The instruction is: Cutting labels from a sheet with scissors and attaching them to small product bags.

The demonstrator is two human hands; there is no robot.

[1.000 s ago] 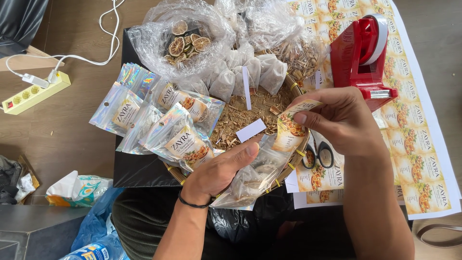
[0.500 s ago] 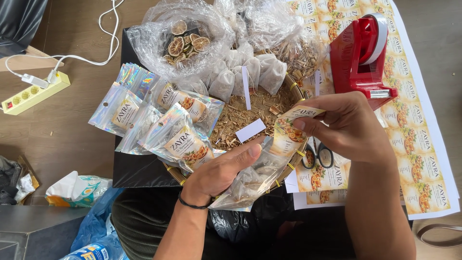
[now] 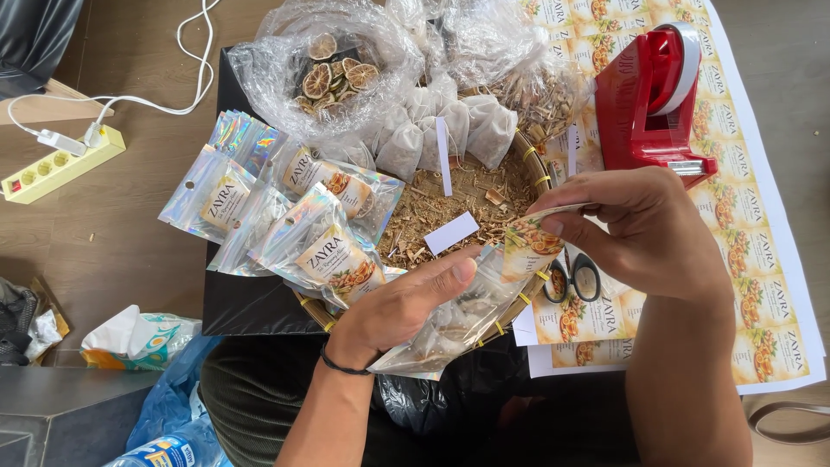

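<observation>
My left hand point(image 3: 406, 303) lies flat on a clear plastic pouch point(image 3: 450, 320) filled with small white tea bags, pressing it against the rim of a woven basket tray point(image 3: 540, 169). My right hand point(image 3: 640, 229) pinches a printed label sticker point(image 3: 529, 242) at the pouch's top end. A pile of finished labelled pouches point(image 3: 298, 220) lies to the left of the hands. Sheets of printed labels point(image 3: 761, 259) are spread under and beside my right hand.
A red tape dispenser point(image 3: 653, 99) stands on the label sheets at upper right. Scissors point(image 3: 572, 278) lie under my right hand. Plastic bags of dried citrus slices point(image 3: 333, 73) and white tea bags point(image 3: 454, 121) sit at the back. A yellow power strip point(image 3: 56, 164) is at left.
My right hand has shifted the label slightly on the pouch's end. My left hand stays pressed on the pouch.
</observation>
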